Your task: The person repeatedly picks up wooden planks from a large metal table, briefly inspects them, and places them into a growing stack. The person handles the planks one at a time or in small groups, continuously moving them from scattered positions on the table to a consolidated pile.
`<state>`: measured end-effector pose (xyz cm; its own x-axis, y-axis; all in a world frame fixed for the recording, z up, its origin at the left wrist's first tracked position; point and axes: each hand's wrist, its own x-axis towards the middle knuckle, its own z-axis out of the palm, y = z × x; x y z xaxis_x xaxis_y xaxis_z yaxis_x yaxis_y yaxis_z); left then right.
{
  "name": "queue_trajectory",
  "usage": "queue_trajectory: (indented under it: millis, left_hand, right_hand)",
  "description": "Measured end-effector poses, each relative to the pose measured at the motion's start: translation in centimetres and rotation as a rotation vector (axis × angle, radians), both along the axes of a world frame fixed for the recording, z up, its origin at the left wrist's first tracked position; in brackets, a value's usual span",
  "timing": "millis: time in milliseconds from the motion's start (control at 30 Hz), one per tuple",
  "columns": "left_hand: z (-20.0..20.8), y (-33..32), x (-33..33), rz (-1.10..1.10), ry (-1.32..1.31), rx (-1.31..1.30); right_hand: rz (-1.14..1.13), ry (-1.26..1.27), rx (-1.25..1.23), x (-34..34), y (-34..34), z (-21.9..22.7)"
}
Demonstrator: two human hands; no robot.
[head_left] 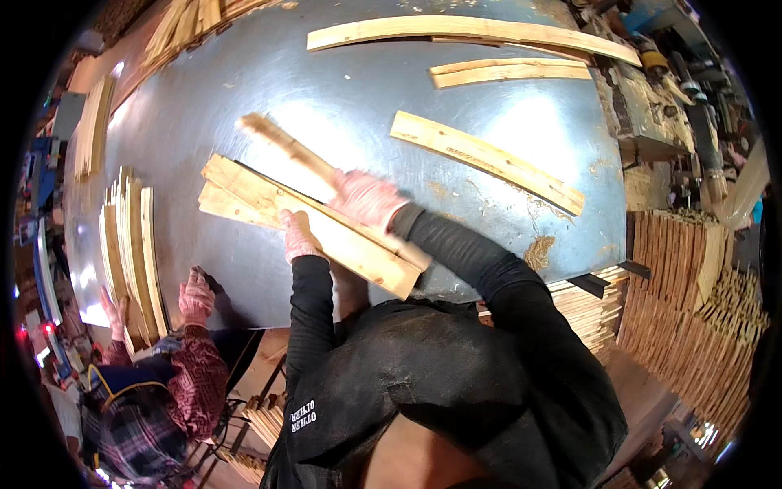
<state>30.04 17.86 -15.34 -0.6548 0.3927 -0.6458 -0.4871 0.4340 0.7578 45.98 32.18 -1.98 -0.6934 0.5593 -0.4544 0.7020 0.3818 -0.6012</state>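
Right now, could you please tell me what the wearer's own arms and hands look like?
The sleeves are long, black and wrinkled, reaching both wrists. The left hand and right hand appear to wear pinkish gloves, though blur hides the right one's detail.

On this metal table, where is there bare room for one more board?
Bare table shows between the left-side strips and the boards at the left hand; also between the angled board and the short board beyond it. Crowded: around the right hand holding a slat.

2 pairs of hands, 1 table
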Motion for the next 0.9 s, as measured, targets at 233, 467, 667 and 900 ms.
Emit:
queue_trajectory:
  millis: [233, 467, 667, 900]
  left_hand:
    - [7.0, 2.8, 2.0, -0.13, 0.129, -0.294]
    - [3.2, 0.3, -18.9, -0.989, 1.057, -0.403]
    - [11.4, 1.0, -12.8, -0.719, 0.911, -1.121]
    - [7.3, -4.4, -13.3, -0.816, 1.87, -0.818]
  right_hand:
    - [0.504, 0.07, -0.095, 3.1, 1.8, -1.6]
    - [0.03, -0.186, 0.692, 17.4, 9.2, -4.4]
    - [-0.105, 0.15, 0.108, 3.5, 9.2, -1.6]
    - [0.024, 0.05, 0.129, -22.5, 5.5, -3.5]
